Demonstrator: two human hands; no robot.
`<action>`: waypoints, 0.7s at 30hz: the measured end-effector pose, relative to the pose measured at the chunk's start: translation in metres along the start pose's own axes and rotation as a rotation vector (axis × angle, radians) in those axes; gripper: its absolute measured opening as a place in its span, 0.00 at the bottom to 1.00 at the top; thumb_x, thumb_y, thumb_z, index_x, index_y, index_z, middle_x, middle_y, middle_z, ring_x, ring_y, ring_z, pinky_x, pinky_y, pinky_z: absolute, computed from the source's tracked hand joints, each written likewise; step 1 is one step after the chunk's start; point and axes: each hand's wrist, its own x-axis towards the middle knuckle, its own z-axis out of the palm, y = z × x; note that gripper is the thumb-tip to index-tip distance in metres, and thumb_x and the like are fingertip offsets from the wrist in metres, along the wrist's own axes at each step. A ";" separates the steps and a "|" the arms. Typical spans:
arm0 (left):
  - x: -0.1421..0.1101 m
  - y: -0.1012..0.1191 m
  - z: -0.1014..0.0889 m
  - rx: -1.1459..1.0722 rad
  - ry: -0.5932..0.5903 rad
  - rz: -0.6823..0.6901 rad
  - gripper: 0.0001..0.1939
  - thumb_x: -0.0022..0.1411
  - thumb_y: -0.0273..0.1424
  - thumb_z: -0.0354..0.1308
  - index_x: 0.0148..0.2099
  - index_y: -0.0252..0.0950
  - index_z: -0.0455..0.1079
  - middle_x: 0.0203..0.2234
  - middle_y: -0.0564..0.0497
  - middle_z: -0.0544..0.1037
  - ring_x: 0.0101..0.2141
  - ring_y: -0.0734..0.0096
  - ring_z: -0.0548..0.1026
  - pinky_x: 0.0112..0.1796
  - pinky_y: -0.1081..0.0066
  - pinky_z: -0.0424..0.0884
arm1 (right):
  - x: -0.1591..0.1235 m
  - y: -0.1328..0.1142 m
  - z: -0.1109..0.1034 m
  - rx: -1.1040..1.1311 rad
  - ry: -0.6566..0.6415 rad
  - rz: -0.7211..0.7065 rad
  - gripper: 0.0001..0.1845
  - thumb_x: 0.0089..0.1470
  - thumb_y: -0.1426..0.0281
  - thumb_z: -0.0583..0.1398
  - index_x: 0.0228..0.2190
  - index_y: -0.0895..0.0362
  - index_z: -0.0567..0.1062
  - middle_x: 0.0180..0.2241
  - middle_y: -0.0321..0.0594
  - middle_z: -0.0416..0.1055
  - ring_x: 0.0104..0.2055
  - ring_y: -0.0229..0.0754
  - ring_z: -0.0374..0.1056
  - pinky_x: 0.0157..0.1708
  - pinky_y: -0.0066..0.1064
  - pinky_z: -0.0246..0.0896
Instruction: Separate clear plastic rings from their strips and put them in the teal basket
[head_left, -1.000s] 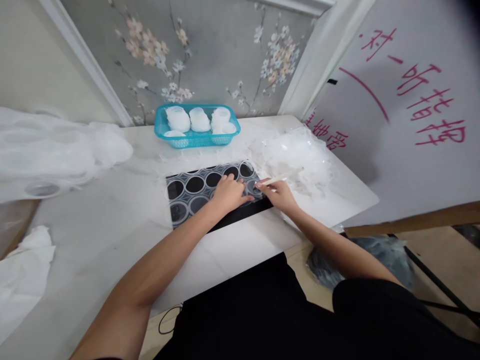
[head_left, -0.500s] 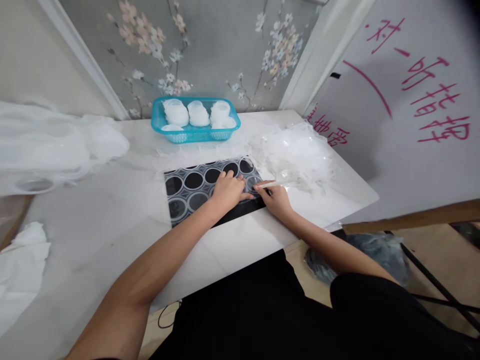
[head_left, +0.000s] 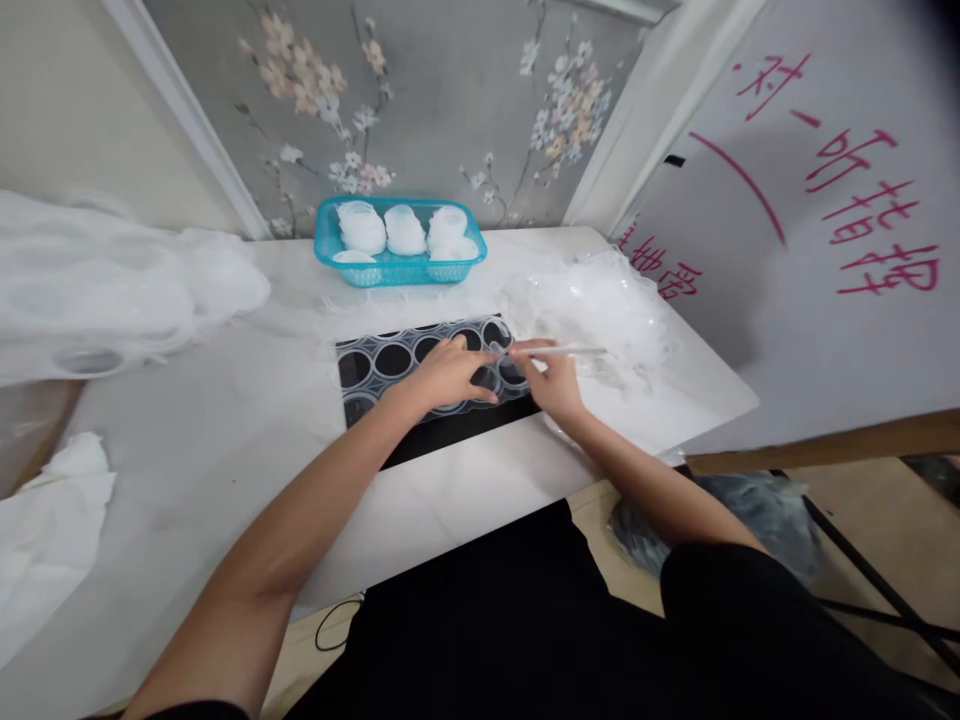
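A clear plastic sheet with rows of oval outlines lies on a black mat. My left hand rests on the sheet, thumb and index finger apart, the index fingertip near the right-hand ovals. Closed around a thin white stick-like tool, my right hand is just to the right of that fingertip, over the sheet's right end. The tool's long end points right; its working tip is too small to make out. A bit of clear plastic shows between the two hands.
Behind the mat stands a blue basket with stacks of white oval pieces. A heap of clear plastic scraps lies to the right. More pale sheets are piled left, on the white table. A whiteboard borders the right side.
My right hand has moved slightly up, and the tool now lies more level. My left thumb and index finger have spread wider, the hand shifting slightly left. The view has shifted slightly.
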 end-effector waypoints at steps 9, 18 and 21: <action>-0.012 -0.022 -0.006 0.042 -0.096 -0.006 0.36 0.54 0.52 0.57 0.61 0.41 0.62 0.52 0.47 0.73 0.51 0.53 0.62 0.48 0.65 0.56 | -0.029 -0.006 0.020 0.197 -0.286 0.213 0.15 0.56 0.60 0.58 0.25 0.55 0.78 0.35 0.40 0.77 0.42 0.47 0.73 0.41 0.34 0.66; -0.012 -0.018 -0.006 0.069 -0.125 -0.034 0.35 0.54 0.50 0.59 0.61 0.43 0.62 0.54 0.47 0.71 0.51 0.53 0.63 0.47 0.64 0.55 | -0.029 -0.005 0.021 0.157 -0.320 0.148 0.14 0.58 0.61 0.57 0.27 0.53 0.79 0.36 0.36 0.78 0.47 0.46 0.70 0.51 0.38 0.61; -0.012 -0.014 -0.008 0.067 -0.136 -0.053 0.33 0.55 0.49 0.59 0.61 0.44 0.63 0.54 0.47 0.71 0.51 0.53 0.62 0.48 0.64 0.54 | -0.039 -0.007 0.023 -0.021 -0.270 0.035 0.11 0.58 0.64 0.57 0.31 0.52 0.79 0.37 0.37 0.78 0.51 0.48 0.67 0.52 0.41 0.59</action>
